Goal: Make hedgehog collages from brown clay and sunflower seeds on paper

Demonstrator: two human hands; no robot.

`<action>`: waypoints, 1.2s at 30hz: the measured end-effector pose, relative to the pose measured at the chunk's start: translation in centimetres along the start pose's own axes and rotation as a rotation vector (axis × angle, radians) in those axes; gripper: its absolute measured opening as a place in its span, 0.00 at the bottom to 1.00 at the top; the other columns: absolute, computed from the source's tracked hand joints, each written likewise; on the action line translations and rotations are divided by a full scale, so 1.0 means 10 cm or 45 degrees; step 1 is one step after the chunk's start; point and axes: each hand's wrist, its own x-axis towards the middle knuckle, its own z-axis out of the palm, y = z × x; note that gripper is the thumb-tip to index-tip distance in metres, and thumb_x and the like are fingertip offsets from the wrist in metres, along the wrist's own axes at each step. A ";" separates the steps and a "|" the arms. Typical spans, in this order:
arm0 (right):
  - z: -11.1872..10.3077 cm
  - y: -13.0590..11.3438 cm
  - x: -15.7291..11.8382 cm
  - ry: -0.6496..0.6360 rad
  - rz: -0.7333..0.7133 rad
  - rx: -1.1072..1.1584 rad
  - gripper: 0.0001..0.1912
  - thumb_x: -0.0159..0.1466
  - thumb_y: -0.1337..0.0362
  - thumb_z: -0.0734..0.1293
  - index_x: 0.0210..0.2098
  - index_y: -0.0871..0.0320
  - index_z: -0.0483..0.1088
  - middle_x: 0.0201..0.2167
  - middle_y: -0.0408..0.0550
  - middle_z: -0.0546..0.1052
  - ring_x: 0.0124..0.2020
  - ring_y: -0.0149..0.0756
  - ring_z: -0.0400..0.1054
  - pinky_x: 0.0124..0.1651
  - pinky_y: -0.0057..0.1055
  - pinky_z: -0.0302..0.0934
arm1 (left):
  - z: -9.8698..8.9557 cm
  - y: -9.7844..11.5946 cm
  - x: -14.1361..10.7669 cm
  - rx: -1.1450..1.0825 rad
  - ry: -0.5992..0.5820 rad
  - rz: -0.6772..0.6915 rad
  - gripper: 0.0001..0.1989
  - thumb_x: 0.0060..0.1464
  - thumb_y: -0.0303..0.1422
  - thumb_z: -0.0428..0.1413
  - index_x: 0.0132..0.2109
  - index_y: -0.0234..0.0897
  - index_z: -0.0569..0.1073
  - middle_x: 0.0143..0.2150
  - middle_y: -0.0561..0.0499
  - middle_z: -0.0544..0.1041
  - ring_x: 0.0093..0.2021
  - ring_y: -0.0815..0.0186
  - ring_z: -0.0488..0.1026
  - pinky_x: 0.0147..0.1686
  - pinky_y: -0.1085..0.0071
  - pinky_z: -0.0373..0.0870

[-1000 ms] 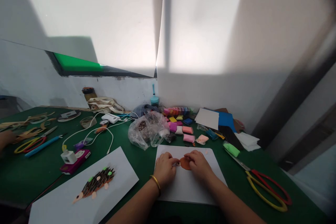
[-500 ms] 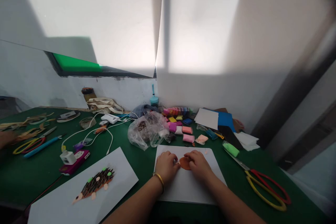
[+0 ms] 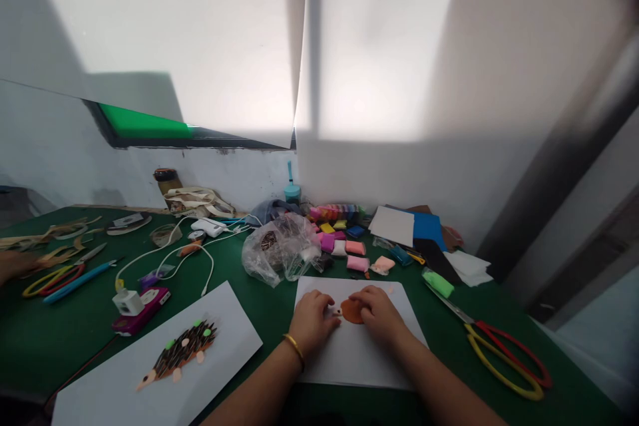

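On a white sheet point(image 3: 362, 359) in front of me lies a flat brown oval of modelling clay point(image 3: 352, 311). A small peach clay snout point(image 3: 337, 312) with a dark dot joins its left end. My left hand point(image 3: 312, 323), with a gold bangle at the wrist, is beside the snout, thumb and forefinger apart on either side. The curled fingers and thumb of my right hand point(image 3: 378, 314) hold the oval's right edge and partly hide it. A finished clay hedgehog point(image 3: 182, 353) with dark spines and green and peach dots is on another sheet point(image 3: 224, 333) at left.
Large red-and-yellow scissors point(image 3: 504, 353) lie at right beside a green clay packet point(image 3: 439, 283). Several coloured clay packs point(image 3: 357, 263) and a plastic bag point(image 3: 282, 249) sit behind the sheet. At left are a purple power strip point(image 3: 142, 313), cables and another person's hand point(image 3: 14, 266).
My left thumb and forefinger have parted and drawn back slightly left, uncovering the snout with its dark dot. My right hand stays on the brown oval.
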 end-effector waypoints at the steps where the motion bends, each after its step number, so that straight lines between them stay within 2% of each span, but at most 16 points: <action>1: 0.00 -0.02 -0.01 -0.016 -0.046 -0.029 0.21 0.52 0.74 0.57 0.39 0.52 0.75 0.36 0.47 0.71 0.41 0.37 0.62 0.45 0.32 0.55 | -0.01 -0.01 -0.02 -0.009 0.004 0.025 0.13 0.47 0.37 0.58 0.41 0.40 0.74 0.39 0.49 0.71 0.43 0.60 0.65 0.43 0.67 0.59; 4: -0.03 -0.10 -0.06 -0.075 -0.221 -0.141 0.17 0.56 0.71 0.60 0.35 0.47 0.76 0.33 0.46 0.70 0.39 0.37 0.61 0.42 0.31 0.54 | -0.03 -0.01 -0.06 0.013 0.028 0.089 0.11 0.53 0.36 0.53 0.42 0.41 0.75 0.39 0.49 0.72 0.42 0.61 0.66 0.43 0.67 0.59; 9: -0.08 -0.26 -0.12 -0.134 -0.369 -0.275 0.19 0.57 0.70 0.62 0.44 0.43 0.73 0.35 0.45 0.71 0.40 0.37 0.60 0.43 0.33 0.52 | -0.06 0.05 -0.12 0.180 0.023 0.192 0.12 0.58 0.33 0.47 0.38 0.42 0.76 0.36 0.48 0.72 0.39 0.63 0.65 0.39 0.68 0.59; 14: -0.10 -0.30 -0.13 -0.163 -0.369 -0.333 0.19 0.57 0.69 0.63 0.43 0.42 0.72 0.36 0.45 0.72 0.40 0.37 0.59 0.43 0.34 0.51 | -0.05 0.09 -0.15 0.276 0.021 0.193 0.13 0.59 0.32 0.46 0.38 0.41 0.76 0.35 0.48 0.72 0.38 0.62 0.65 0.39 0.66 0.58; 22: -0.12 -0.30 -0.13 -0.170 -0.376 -0.327 0.20 0.57 0.70 0.62 0.44 0.42 0.72 0.37 0.45 0.72 0.40 0.38 0.59 0.44 0.34 0.51 | -0.06 0.09 -0.16 0.252 0.041 0.198 0.11 0.57 0.31 0.47 0.42 0.42 0.74 0.36 0.48 0.71 0.39 0.62 0.64 0.39 0.66 0.58; 25: -0.12 -0.30 -0.13 -0.177 -0.365 -0.339 0.19 0.57 0.70 0.62 0.44 0.42 0.72 0.37 0.45 0.72 0.39 0.38 0.58 0.43 0.34 0.51 | -0.06 0.10 -0.16 0.253 0.055 0.205 0.11 0.58 0.31 0.46 0.40 0.42 0.74 0.36 0.48 0.70 0.39 0.62 0.64 0.39 0.66 0.58; 28: -0.10 -0.27 -0.12 -0.148 -0.350 -0.314 0.18 0.59 0.69 0.61 0.44 0.43 0.72 0.37 0.45 0.72 0.39 0.37 0.59 0.43 0.34 0.52 | -0.06 0.10 -0.17 0.260 0.049 0.208 0.11 0.58 0.31 0.46 0.38 0.42 0.74 0.36 0.48 0.70 0.39 0.62 0.64 0.39 0.66 0.58; 32: -0.07 -0.24 -0.11 -0.081 -0.307 -0.272 0.18 0.60 0.69 0.60 0.45 0.46 0.72 0.36 0.46 0.71 0.40 0.37 0.59 0.43 0.33 0.52 | -0.04 0.09 -0.16 0.253 0.065 0.176 0.10 0.56 0.31 0.49 0.42 0.42 0.73 0.37 0.48 0.70 0.40 0.62 0.64 0.40 0.66 0.58; 36: -0.05 -0.27 -0.11 -0.094 -0.278 -0.277 0.20 0.58 0.71 0.60 0.45 0.47 0.71 0.38 0.45 0.70 0.41 0.37 0.59 0.45 0.33 0.51 | -0.04 0.09 -0.16 0.263 0.077 0.165 0.08 0.55 0.31 0.49 0.37 0.40 0.73 0.36 0.48 0.69 0.39 0.62 0.63 0.39 0.66 0.58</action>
